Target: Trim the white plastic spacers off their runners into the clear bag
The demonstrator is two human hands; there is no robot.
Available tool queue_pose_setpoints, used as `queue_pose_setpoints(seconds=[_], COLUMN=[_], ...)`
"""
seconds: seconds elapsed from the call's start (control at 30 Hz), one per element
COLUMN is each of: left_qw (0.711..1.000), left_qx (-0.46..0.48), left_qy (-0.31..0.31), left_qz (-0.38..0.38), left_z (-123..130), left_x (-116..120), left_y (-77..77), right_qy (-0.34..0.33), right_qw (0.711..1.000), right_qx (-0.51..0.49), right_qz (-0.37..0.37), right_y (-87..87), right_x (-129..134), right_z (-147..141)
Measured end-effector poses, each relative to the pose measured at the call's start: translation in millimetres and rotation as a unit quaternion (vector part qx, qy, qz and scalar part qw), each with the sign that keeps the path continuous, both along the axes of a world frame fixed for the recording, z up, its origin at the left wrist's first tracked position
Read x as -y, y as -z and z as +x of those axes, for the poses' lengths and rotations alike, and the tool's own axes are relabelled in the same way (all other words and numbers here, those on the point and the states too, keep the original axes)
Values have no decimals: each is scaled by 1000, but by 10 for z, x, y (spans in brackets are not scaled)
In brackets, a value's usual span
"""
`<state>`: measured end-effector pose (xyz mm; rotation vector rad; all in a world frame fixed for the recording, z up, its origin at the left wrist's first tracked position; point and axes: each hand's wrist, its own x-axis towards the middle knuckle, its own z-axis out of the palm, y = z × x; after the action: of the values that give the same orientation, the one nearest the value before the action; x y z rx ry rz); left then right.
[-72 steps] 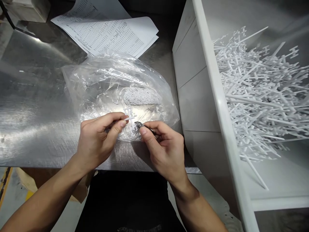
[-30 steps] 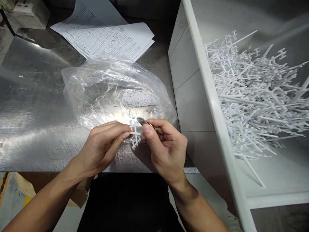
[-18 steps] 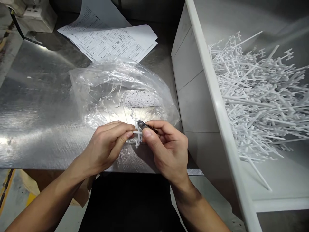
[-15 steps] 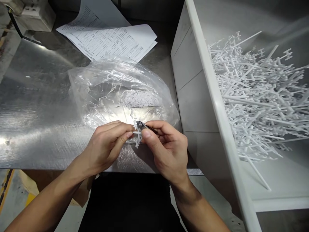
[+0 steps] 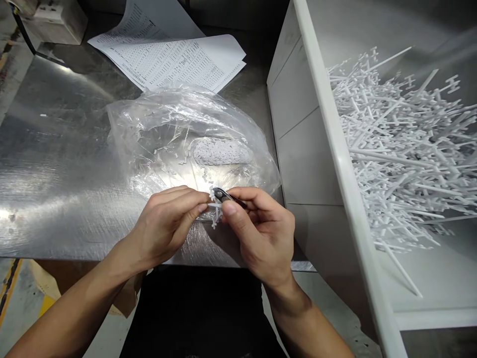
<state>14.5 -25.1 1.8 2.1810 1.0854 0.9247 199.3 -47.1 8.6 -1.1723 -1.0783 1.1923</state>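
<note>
My left hand (image 5: 167, 221) pinches a small white branched plastic piece (image 5: 216, 215) by its stem, above the table's front part. Closed around a pair of small dark metal nippers (image 5: 227, 196), my right hand (image 5: 261, 223) is just right of the piece. The nippers' tips are at the upper end of the piece; whether the jaws touch it is too small to tell. Beyond both hands lies a clear plastic bag (image 5: 149, 119), with a heap of tiny white bits (image 5: 221, 151) and several loose bits around the heap.
Printed sheets (image 5: 179, 57) lie behind the bag on the metal table (image 5: 55, 184). At the right stands a white-walled bin (image 5: 335, 149) holding a large pile of white plastic sprues (image 5: 402, 149). A socket box (image 5: 61, 22) is at the back left.
The view has shifted slightly, so the bin and bag appear a little further right. My hands keep the same hold on the piece and the nippers.
</note>
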Motion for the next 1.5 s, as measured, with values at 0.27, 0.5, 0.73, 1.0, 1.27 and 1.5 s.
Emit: queue_pose_setpoints(seconds=[0.27, 0.5, 0.73, 1.0, 1.27, 1.5], left_qw=[1000, 1000, 1000, 999, 993, 998], left_qx=[-7, 3, 12, -29, -87, -48], left_qy=[-2, -1, -2, 1, -3, -35], left_qz=[17, 4, 10, 38, 77, 21], left_z=[-7, -14, -9, -4, 30, 40], left_x=[13, 7, 11, 20, 9, 11], left_y=[8, -4, 16, 43, 93, 7], right_qy=[-4, -6, 0, 12, -4, 13], right_qw=[998, 998, 999, 998, 998, 999], right_qx=[54, 60, 48, 67, 49, -30], right_qz=[16, 23, 6, 14, -28, -39], right_y=[30, 39, 29, 59, 43, 25], right_x=[41, 62, 61, 79, -11, -40], right_z=[9, 12, 9, -10, 11, 11])
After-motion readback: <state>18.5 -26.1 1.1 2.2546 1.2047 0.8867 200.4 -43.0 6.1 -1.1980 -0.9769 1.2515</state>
